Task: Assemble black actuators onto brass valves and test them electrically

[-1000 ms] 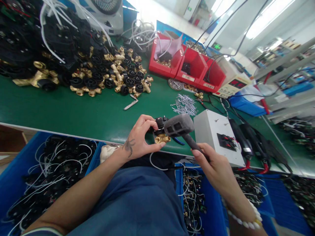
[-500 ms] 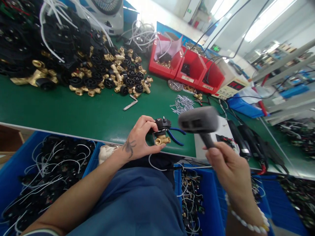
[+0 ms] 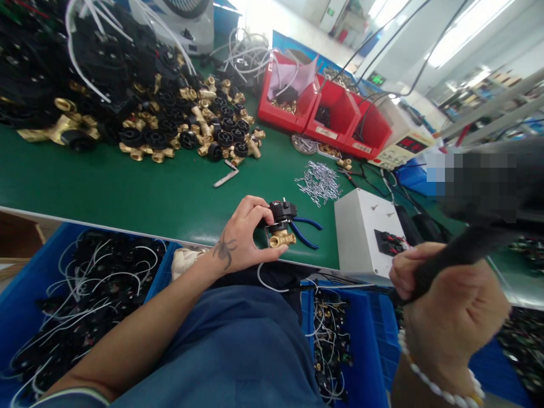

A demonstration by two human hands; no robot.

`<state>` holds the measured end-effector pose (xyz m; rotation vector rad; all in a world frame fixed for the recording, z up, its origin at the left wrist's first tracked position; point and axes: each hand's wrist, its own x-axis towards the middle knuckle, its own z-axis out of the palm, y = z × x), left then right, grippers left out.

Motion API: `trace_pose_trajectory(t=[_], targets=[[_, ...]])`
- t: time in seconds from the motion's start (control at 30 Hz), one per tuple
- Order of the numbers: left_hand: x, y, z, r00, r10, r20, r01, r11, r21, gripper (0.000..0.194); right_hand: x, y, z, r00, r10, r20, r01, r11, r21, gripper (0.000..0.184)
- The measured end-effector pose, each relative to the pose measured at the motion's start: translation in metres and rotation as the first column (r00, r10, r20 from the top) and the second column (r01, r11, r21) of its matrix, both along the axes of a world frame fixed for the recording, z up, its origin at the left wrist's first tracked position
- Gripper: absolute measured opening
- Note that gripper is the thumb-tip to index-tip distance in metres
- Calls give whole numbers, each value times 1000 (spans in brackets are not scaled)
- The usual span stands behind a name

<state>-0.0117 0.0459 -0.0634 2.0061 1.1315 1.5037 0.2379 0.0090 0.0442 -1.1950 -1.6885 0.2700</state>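
Observation:
My left hand (image 3: 240,232) is closed round a brass valve (image 3: 281,239) with a black housing (image 3: 283,211) on top, at the front edge of the green bench. A short metal pin stands up from the housing. Blue-handled pliers (image 3: 305,233) lie just to its right, their jaws hidden behind the valve. My right hand (image 3: 457,300) grips the dark handle of a mallet (image 3: 463,249), raised at the right. Its big dark head is blurred and partly pixelated, well apart from the valve.
Brass valves with black caps (image 3: 225,130) are heaped at the back left. A pile of small metal clips (image 3: 319,182), an L-shaped metal piece (image 3: 226,174) and red bins (image 3: 329,122) lie beyond my hands. A grey box (image 3: 361,232) stands right; blue crates (image 3: 25,306) sit below.
My right hand has swung the mallet up and to the right, away from the valve, uncovering the grey box. The left hand keeps its hold on the valve in nearly the same spot.

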Motion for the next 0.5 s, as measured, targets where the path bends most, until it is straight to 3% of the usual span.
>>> trace_pose_trajectory(t=[0.07, 0.17, 0.23, 0.3, 0.37, 0.43, 0.5], targets=[[0, 0, -1, 1000, 1, -4, -1, 1000, 8, 36, -3, 1, -8, 1000, 21, -11, -21, 999, 33, 39], [2, 0, -3, 999, 40, 1, -40, 999, 29, 38, -6, 3, -16, 912, 138, 386, -40, 967, -251, 47], [3, 0, -4, 998, 59, 15, -60, 998, 36, 47, -5, 3, -16, 844, 201, 497, -15, 936, -353, 49], [4, -1, -6, 998, 56, 2, -56, 998, 16, 62, -3, 0, -14, 908, 144, 393, -14, 949, -315, 46], [4, -1, -7, 998, 59, -30, -59, 998, -3, 72, -4, -2, -15, 985, 67, 158, -31, 975, -221, 41], [3, -1, -8, 996, 71, -55, -71, 997, 2, 74, -6, -3, -17, 998, 39, -41, -44, 991, -123, 41], [2, -1, -7, 995, 64, -73, -64, 998, 2, 71, -8, -1, -19, 997, 66, 46, -57, 983, -177, 45]])
